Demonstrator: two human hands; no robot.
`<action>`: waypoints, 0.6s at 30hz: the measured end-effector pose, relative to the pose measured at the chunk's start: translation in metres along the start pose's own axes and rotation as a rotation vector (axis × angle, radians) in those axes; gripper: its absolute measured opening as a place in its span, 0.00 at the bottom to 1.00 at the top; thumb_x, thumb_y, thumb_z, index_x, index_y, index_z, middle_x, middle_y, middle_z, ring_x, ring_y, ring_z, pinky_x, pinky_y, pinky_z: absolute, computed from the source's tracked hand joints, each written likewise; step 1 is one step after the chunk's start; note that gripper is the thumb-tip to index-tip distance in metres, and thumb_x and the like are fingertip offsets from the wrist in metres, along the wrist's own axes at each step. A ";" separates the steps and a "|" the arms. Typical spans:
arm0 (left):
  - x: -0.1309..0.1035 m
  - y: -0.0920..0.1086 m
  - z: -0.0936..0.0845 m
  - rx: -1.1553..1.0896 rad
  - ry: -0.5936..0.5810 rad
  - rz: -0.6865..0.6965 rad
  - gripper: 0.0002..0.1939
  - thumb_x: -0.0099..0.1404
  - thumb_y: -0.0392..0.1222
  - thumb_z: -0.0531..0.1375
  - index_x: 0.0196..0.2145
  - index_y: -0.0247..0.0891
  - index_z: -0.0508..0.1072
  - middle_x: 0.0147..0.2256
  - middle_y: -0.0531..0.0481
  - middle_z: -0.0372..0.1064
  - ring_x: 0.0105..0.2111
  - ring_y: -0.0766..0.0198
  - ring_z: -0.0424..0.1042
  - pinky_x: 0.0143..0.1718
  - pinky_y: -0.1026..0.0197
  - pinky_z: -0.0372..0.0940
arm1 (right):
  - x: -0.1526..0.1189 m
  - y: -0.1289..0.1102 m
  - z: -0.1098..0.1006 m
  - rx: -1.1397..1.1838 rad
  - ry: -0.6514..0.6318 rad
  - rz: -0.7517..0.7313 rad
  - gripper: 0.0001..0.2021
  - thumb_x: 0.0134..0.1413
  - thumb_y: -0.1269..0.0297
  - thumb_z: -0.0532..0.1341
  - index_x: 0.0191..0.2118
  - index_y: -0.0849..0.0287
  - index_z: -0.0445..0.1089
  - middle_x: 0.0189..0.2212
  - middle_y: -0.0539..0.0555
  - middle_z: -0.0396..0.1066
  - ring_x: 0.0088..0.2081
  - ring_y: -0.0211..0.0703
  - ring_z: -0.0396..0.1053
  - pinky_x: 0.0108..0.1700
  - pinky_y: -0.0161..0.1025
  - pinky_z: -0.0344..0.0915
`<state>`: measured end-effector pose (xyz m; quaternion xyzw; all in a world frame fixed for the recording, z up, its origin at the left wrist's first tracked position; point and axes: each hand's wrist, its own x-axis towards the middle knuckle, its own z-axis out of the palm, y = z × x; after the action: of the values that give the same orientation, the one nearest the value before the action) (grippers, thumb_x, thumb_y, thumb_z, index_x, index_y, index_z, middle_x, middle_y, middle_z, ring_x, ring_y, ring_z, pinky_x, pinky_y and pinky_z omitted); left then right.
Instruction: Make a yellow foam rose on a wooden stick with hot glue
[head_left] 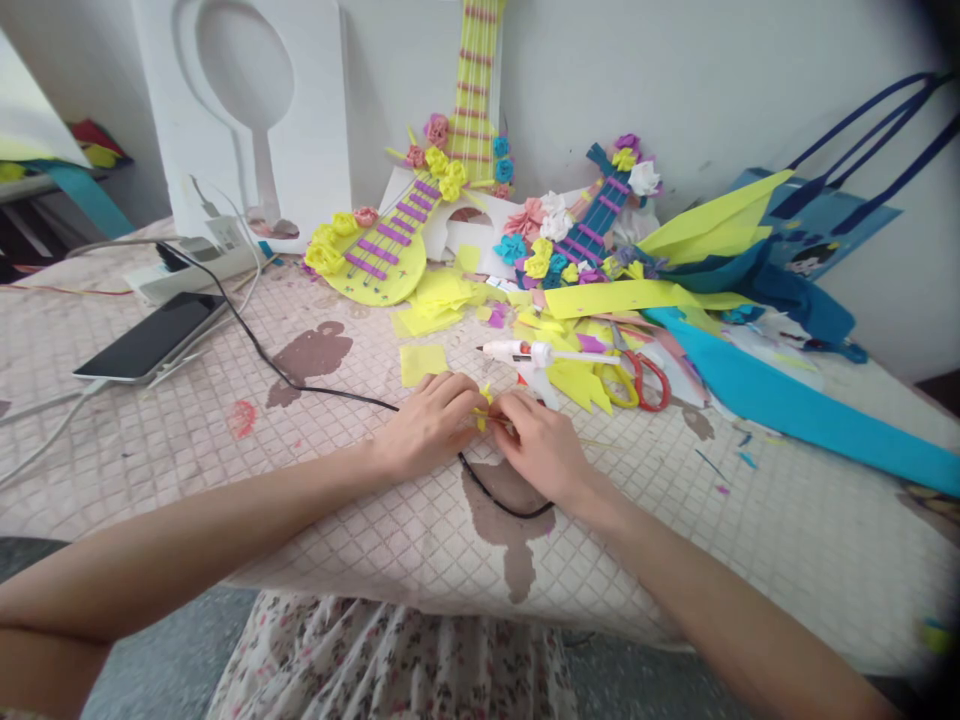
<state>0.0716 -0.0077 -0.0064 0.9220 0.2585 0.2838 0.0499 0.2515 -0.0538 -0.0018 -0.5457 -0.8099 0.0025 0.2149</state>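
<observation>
Head view: at the near edge of a quilted table (225, 420), the left hand (427, 425) and right hand (544, 445) meet — fingers of both curled closed, pinching a small yellow foam piece (484, 412) between them. Just beyond lie a white glue gun (525, 355) and red-handled scissors (637, 375); a yellow foam guitar (390, 250) leans against the wall — a black cable (300, 380) runs under the hands.
</observation>
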 end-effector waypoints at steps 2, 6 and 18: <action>0.000 0.000 0.001 0.003 0.002 0.000 0.08 0.62 0.35 0.56 0.41 0.37 0.66 0.40 0.46 0.65 0.41 0.59 0.63 0.43 0.56 0.61 | 0.000 0.000 0.000 0.007 -0.007 0.001 0.03 0.56 0.71 0.54 0.33 0.57 0.63 0.32 0.52 0.69 0.32 0.40 0.68 0.31 0.35 0.59; -0.001 0.001 0.003 0.047 0.016 0.005 0.08 0.62 0.37 0.57 0.40 0.37 0.66 0.40 0.46 0.65 0.41 0.59 0.63 0.42 0.56 0.60 | -0.001 0.002 -0.003 0.035 -0.037 -0.002 0.02 0.56 0.70 0.54 0.34 0.57 0.63 0.33 0.52 0.69 0.33 0.40 0.68 0.33 0.36 0.61; -0.001 0.001 0.003 0.082 0.012 0.063 0.07 0.62 0.34 0.56 0.39 0.38 0.68 0.38 0.48 0.64 0.39 0.60 0.61 0.42 0.56 0.57 | -0.005 0.017 -0.016 0.156 -0.127 -0.071 0.04 0.56 0.71 0.54 0.35 0.57 0.63 0.36 0.52 0.67 0.35 0.39 0.67 0.36 0.37 0.63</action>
<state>0.0732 -0.0088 -0.0089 0.9293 0.2411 0.2799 0.0016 0.2736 -0.0548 0.0066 -0.4969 -0.8382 0.0924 0.2048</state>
